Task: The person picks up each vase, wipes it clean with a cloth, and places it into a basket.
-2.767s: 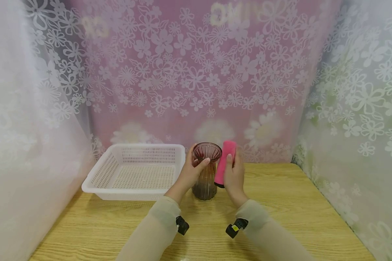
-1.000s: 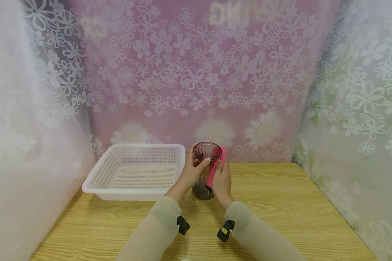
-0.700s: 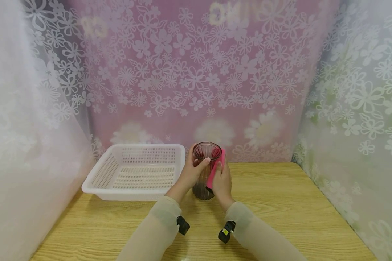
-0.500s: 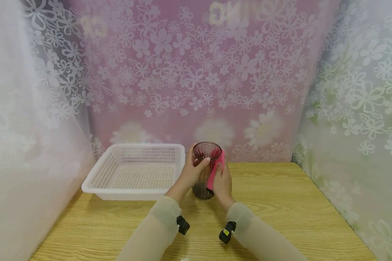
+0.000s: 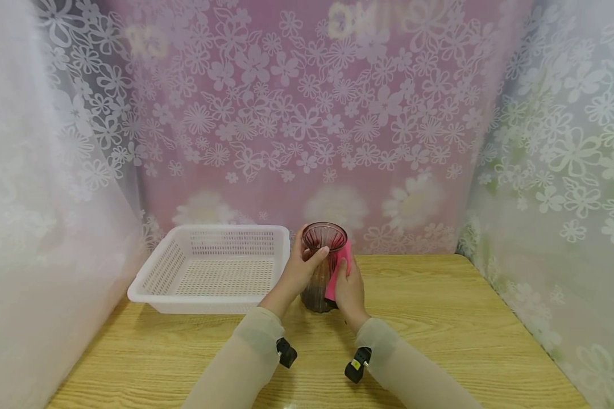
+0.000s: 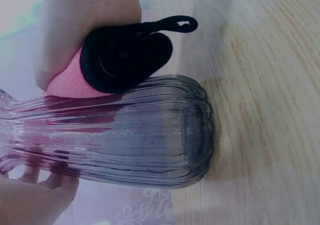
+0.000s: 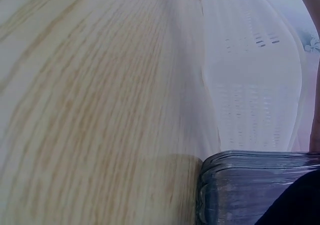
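Note:
A ribbed, purple-tinted glass vase (image 5: 316, 289) stands upright on the wooden table. My left hand (image 5: 301, 267) grips its neck from the left, thumb across the front just under the rim. In my right hand (image 5: 350, 287) is a rolled pink cloth (image 5: 344, 258) with a black edge, pressed along the vase's right side. The left wrist view shows the roll's black end (image 6: 125, 60) and a small black loop (image 6: 185, 24) lying against the glass (image 6: 140, 135). Only the vase's base (image 7: 240, 185) and a dark bit of cloth edge (image 7: 295, 205) appear in the right wrist view.
Left of the vase sits a white perforated plastic basket (image 5: 210, 299), close to my left forearm. The wood-grain table (image 5: 440, 329) extends to the right. Flower-patterned sheets hang at the back (image 5: 307, 113) and along both sides.
My right hand has brought the pink cloth leftward from beside the vase onto its side, then slid it slightly down along the glass. The left hand and vase stay in place.

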Tool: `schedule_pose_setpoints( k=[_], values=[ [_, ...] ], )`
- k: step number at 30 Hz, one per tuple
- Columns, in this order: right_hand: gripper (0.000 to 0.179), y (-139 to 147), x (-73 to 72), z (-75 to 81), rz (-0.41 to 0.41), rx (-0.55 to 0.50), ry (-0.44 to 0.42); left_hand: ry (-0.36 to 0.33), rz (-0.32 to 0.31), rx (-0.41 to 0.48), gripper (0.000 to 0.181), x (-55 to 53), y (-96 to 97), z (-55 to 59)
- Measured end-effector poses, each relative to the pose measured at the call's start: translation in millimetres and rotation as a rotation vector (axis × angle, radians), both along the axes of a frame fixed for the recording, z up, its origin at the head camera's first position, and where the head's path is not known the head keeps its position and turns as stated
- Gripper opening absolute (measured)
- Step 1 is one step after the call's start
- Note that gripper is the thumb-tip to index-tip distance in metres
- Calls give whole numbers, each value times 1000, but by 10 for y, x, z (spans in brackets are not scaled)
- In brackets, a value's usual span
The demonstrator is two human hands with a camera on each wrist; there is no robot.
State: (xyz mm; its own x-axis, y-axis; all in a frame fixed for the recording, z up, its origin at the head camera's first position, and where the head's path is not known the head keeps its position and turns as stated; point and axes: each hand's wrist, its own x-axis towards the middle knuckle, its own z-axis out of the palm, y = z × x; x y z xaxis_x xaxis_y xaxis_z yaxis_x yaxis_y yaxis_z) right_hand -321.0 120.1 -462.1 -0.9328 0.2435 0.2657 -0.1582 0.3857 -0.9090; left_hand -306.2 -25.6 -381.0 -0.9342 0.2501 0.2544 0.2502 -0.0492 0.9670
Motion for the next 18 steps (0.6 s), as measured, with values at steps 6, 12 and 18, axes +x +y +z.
schedule_pose_setpoints(
  k=[6, 12, 18],
  values=[
    [59, 29, -13, -26, 6, 13, -30, 3, -6, -5, 84, 3, -6, 1],
    [57, 51, -29, -55, 3, 32, -68, 7, -4, -6, 83, 13, -4, 13],
    [60, 83, -63, -112, 11, 52, -129, 12, 5, -12, 83, 18, -2, 16]
  ],
)
